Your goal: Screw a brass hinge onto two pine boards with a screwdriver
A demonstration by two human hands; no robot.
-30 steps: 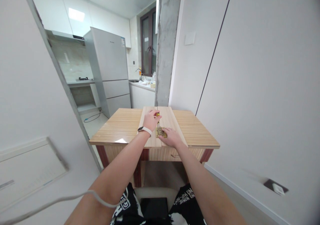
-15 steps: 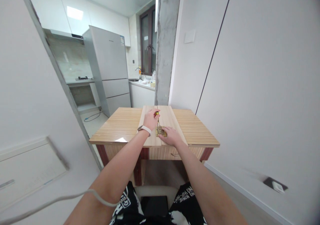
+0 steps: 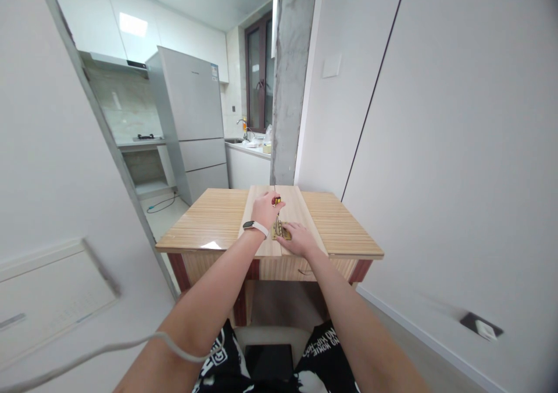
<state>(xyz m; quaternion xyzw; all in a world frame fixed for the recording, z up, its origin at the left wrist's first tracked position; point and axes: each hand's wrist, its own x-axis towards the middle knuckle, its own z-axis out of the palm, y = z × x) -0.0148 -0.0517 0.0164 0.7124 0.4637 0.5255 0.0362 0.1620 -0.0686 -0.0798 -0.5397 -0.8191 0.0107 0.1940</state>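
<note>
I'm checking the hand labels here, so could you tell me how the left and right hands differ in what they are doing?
The left hand is raised and curled around a small screwdriver with a yellow-and-red handle; the right hand lies flat, palm down, pressing on the brass hinge. The left wrist wears a white band; the right wrist is bare. Both work over the light boards on the wooden table.
</note>
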